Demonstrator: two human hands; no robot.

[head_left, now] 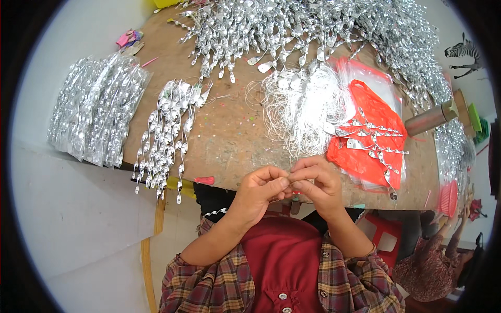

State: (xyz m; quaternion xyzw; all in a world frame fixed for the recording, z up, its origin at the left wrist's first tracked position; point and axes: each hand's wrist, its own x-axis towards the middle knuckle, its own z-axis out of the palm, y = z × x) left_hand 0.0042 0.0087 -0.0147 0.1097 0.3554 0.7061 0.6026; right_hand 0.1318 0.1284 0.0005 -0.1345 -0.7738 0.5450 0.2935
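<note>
My left hand and my right hand meet at the table's near edge, fingertips pinched together. Whatever lies between them is too small to make out. Just beyond is a tangled bundle of thin white string. To its right, several twisted silver strips lie on a red plastic bag. A bunch of similar twisted silver strips hangs over the near edge at left. By my left forearm, below the table edge, another twisted strip shows.
A large heap of silver strips covers the table's far side. Bagged strips lie at the left edge. A metal flask and a red basket are at right. Another person sits at lower right. The brown tabletop has a curved edge.
</note>
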